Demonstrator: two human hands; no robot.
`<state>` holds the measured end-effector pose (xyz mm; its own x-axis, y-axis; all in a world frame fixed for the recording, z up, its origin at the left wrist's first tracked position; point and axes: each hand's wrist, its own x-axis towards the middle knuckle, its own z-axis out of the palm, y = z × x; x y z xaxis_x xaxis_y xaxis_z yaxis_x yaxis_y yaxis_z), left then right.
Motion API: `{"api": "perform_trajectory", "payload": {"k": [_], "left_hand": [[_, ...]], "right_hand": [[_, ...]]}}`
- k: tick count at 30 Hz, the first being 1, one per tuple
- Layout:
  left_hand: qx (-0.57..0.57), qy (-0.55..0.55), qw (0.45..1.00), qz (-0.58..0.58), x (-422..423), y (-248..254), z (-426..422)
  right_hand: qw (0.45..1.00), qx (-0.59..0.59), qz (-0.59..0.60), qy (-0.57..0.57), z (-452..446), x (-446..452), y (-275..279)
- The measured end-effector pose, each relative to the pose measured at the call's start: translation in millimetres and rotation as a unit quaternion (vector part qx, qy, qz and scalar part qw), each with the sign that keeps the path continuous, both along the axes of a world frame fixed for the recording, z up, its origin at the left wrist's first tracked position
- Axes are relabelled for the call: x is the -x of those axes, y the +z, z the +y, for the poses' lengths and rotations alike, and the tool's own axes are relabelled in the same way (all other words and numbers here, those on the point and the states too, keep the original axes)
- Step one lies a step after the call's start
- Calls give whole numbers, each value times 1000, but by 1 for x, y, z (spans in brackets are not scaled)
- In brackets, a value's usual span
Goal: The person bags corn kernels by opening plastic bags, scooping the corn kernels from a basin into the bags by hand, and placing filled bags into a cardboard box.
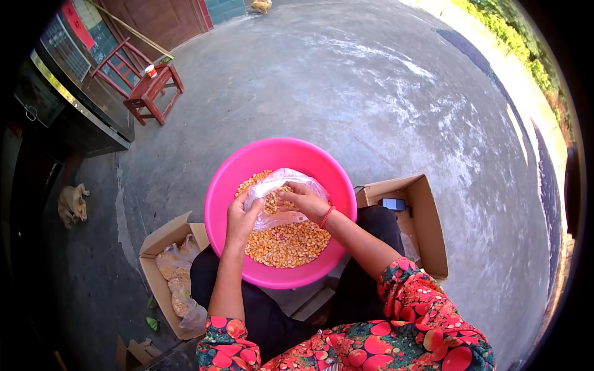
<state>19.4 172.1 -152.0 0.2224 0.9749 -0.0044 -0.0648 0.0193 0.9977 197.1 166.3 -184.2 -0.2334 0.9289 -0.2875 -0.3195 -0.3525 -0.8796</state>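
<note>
A pink basin [218, 213] of loose corn kernels [288, 246] rests across my lap. Over the kernels, a clear plastic bag [278, 219] is held with its mouth spread, and kernels show inside the mouth. My left hand [242, 216] is closed on the bag's left edge. At the right side of the mouth, my right hand [306, 201], with a red bracelet on the wrist, has its fingers bent at the bag; whether it also holds kernels is hidden.
A cardboard box [156, 272] with filled plastic bags [179, 278] stands at my left. Another box [433, 229] at my right holds a dark phone-like device [393, 204]. Farther off are a red wooden chair [148, 93] with a cup [150, 71] and a lying dog [73, 204].
</note>
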Motion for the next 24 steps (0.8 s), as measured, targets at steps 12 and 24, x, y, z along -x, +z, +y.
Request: {"api": "perform_trajectory", "payload": {"k": [12,24], "left_hand": [[2,-2,1000,-7,1,0,1],[2,2,1000,13,1,0,1]], "right_hand": [[945,-178,-237,134,-10,1,22],[718,-369,-534,252,-43,27,-56]]}}
